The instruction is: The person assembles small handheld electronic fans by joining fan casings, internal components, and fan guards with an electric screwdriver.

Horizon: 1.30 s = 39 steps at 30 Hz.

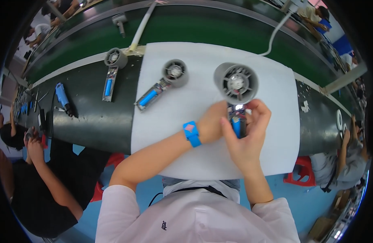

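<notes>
A grey handheld fan (238, 117), its round head toward the far side, is raised over the white foam mat (186, 150). Its handle is uncovered, showing a circuit board and a blue battery. My right hand (251, 141) is closed round the handle, thumb on the left side and fingers on the right. Below the head, my left hand (213, 121), with a blue wristband (191, 133), grips the fan from the left; its fingers are mostly hidden behind the handle. A second uncovered fan (162, 85) lies on the mat to the left.
Another uncovered fan (110, 75) and a blue electric screwdriver (63, 99) lie on the dark bench at left. Beyond runs a green conveyor (202, 30) carrying a grey fan (120, 24). White scraps (305, 106) lie at right. Co-workers sit on both sides.
</notes>
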Tool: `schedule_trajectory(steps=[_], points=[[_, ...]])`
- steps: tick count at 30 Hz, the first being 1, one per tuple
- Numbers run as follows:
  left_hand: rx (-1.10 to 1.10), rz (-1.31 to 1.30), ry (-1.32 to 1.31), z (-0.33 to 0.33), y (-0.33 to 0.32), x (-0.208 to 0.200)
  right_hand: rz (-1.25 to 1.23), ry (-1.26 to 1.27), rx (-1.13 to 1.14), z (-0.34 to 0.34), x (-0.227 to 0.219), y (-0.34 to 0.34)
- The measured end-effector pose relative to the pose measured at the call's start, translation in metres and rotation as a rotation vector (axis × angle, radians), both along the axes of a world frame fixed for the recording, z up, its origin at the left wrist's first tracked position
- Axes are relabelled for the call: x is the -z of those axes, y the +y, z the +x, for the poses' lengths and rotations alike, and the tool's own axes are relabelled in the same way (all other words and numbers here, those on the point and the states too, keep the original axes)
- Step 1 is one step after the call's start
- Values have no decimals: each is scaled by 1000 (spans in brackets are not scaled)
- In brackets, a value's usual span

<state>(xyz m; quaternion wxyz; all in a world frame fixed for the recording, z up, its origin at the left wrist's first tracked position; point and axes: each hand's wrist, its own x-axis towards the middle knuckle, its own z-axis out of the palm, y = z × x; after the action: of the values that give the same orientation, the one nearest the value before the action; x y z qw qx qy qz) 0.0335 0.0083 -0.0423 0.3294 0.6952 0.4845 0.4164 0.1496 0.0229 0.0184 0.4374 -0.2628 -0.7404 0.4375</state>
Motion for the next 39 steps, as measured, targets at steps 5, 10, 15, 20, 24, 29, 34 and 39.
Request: schedule_trajectory(steps=[5,10,15,20,24,29,34,39], points=[[-436,9,-598,-15,10,-24,34,-113,157,16,0,48],[-294,68,-615,-12,8,-28,20,-145,57,19,13,59],[-328,71,-564,-13,8,-28,17,-108,52,17,14,55],[-342,79,-558,-15,9,-27,18,-134,43,19,13,56],[-333,78,-548,-16,9,-27,17,-131,35,19,15,58],[-336,81,-530,-16,8,-28,21,-111,34,18,17,59],[-339,107,-518,-15,6,-28,31,-117,15,20,17,59],[-351,101,-588,-7,9,-21,85,-190,83,17,25,59]])
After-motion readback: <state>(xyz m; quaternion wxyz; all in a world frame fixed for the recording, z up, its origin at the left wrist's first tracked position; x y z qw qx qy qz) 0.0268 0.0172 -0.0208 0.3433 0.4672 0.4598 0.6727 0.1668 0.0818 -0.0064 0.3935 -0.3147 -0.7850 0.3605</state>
